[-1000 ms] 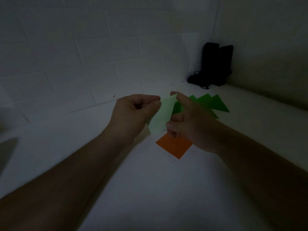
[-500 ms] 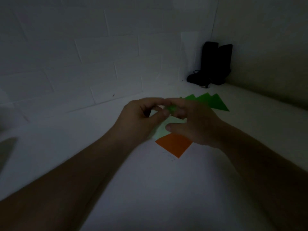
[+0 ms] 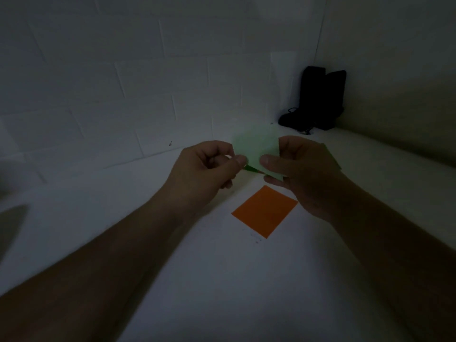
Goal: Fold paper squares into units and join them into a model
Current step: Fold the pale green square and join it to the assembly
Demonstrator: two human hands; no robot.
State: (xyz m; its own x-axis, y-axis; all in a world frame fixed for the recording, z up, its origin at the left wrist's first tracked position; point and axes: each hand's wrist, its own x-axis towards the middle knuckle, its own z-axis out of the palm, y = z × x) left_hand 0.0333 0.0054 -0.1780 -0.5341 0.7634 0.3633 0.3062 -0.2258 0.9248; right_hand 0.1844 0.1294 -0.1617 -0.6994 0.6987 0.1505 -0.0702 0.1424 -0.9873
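I hold a pale green paper square (image 3: 257,146) up in the air between both hands, its lighter side facing me and a dark green sliver showing at its lower edge. My left hand (image 3: 207,169) pinches its left edge between thumb and curled fingers. My right hand (image 3: 301,171) pinches its right edge with the thumb on the front. An orange paper square (image 3: 265,211) lies flat on the white table (image 3: 222,280) just below the hands. The dark green papers behind are hidden by my right hand, except a thin edge.
A black object with a cord (image 3: 318,99) stands in the far corner where the tiled wall (image 3: 123,95) meets the side wall. The scene is dim.
The hands were low over the table pressing the green paper half a second ago. They have lifted and moved apart, holding the paper spread open and upright. The orange square is fully uncovered.
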